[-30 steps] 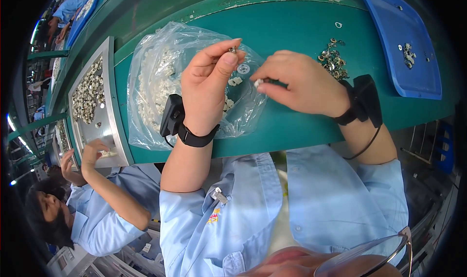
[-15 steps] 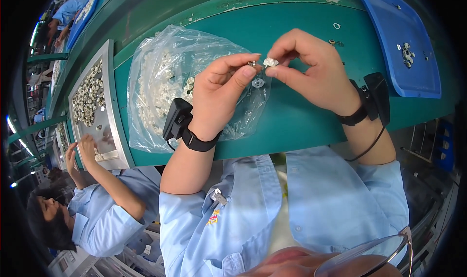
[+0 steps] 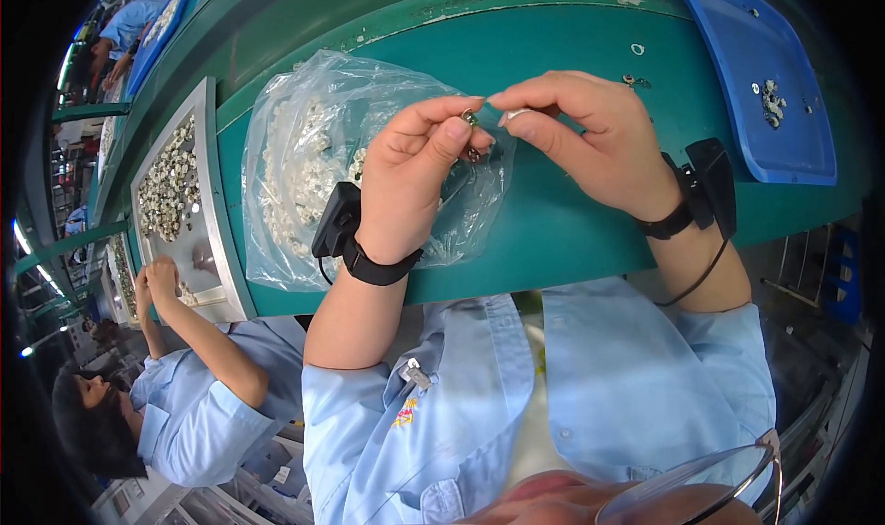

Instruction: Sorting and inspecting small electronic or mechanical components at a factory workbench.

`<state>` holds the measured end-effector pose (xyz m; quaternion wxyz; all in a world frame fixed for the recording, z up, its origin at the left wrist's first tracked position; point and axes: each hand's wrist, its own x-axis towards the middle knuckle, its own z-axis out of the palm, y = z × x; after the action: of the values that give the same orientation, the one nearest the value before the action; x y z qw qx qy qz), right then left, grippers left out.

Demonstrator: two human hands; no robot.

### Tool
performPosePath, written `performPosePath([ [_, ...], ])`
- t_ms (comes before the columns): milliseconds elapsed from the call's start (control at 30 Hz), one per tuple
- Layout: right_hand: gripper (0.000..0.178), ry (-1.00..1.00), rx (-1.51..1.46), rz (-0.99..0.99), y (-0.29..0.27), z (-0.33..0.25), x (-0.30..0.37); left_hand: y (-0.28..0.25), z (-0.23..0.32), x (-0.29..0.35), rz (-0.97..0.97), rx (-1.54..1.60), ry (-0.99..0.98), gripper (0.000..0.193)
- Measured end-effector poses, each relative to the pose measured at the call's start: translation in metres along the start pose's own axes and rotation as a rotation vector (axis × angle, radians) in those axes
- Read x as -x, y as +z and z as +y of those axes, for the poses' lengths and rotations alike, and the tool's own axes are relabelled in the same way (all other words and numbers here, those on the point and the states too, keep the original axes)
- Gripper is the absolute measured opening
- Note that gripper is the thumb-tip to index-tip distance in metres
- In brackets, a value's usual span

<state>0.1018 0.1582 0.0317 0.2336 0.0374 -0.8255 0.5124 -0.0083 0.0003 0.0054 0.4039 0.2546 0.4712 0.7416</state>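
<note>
My left hand [image 3: 413,161] pinches a small metal part [image 3: 470,117] between thumb and forefinger. A second small dark piece [image 3: 473,154] shows lower down by its curled fingers. Just to the right, my right hand [image 3: 581,138] is closed on a small white part [image 3: 518,113], mostly hidden between thumb and fingers. The fingertips of both hands nearly meet above the green worktop [image 3: 572,230]. Under and behind my left hand lies a clear plastic bag [image 3: 277,202] full of small white parts.
At the far right sits a blue tray [image 3: 784,46] with a few small parts. A small ring [image 3: 637,49] and bits of metal [image 3: 636,82] lie on the worktop. To the left, a co-worker's hands [image 3: 159,281] are over a metal-framed tray [image 3: 205,110] of parts.
The metal part in my left hand has turned upward, and a dark piece now shows below it. My right fingers have closed further over the white part. The co-worker's hands have drawn together.
</note>
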Motion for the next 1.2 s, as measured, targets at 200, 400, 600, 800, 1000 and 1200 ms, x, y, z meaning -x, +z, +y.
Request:
performPosePath([
  [200, 0.021, 0.029, -0.111, -0.069, -0.005, 0.0, -0.002, 0.003, 0.003, 0.0, -0.007, 0.014, 0.0, 0.023],
  [400, 0.023, 0.076, -0.13, -0.065, 0.0, 0.0, -0.001, 0.003, 0.0, 0.001, -0.02, 0.026, 0.007, 0.023],
  [600, 0.024, -0.14, 0.138, -0.092, -0.002, -0.001, -0.003, 0.003, -0.001, 0.002, 0.021, 0.025, 0.018, 0.022],
  [800, 0.023, 0.058, -0.042, 0.03, 0.003, -0.005, 0.002, 0.004, 0.0, 0.002, -0.01, -0.009, 0.068, 0.018],
  [1000, 0.02, -0.095, 0.049, 0.041, 0.004, 0.001, 0.002, 0.007, -0.003, 0.005, -0.012, -0.042, 0.13, 0.016],
  [1200, 0.018, -0.099, -0.036, 0.046, 0.011, 0.003, 0.002, 0.006, -0.005, 0.006, 0.018, -0.07, 0.188, 0.017],
])
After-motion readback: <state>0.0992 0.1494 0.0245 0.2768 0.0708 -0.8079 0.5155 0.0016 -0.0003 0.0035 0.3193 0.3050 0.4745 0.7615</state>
